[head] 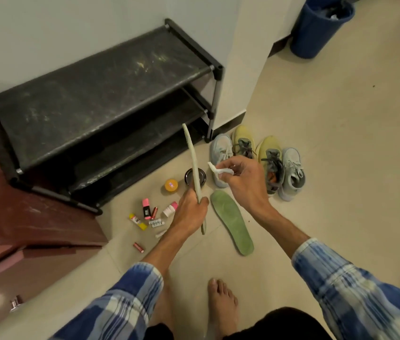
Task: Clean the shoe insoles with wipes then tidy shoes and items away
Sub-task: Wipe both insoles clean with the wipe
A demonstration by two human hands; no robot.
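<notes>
Left hand point(190, 209) fist-closed round the lower part of a pale green insole point(191, 153), held edge-on and near upright, toe end up over the rack front, heel end sticking out below the fist. Right hand point(245, 180) just beside it, fingers curled, pinching a crumpled white wipe point(218, 171). Wipe and held insole apart, not touching.

Sweep, left to right:
- Brown wooden door point(22, 229) at far left.
- Black three-tier shoe rack point(95, 104) against the wall; top shelf streaked with pale scuffs.
- Small items scattered on the tiled floor point(341, 143) in front of the rack: yellow-capped tube point(138, 222), pink and black marker point(146, 209), two reddish batteries point(154, 212) point(138, 247), foil blister strips point(156, 222), white bottle with pink cap point(170, 209). Print on the tube and marker too small to read.
- Orange-lidded jar point(171, 185), label on the lid, lettering illegible.
- Black round tin point(202, 179) just beside the jar; the held insole crosses in front of it.
- Second green insole point(232, 225) flat on the floor, between the two forearms.
- Row of four shoes point(270, 153) by the wall corner, toes to the wall: two yellow with grey laces in the middle, one pale blue at each end. No brand marks legible.
- Blue bin point(321, 28) far right, top, with something in it, blurred.

Checked blue and white sleeves point(356, 290); bare feet point(222, 298) at bottom edge.
</notes>
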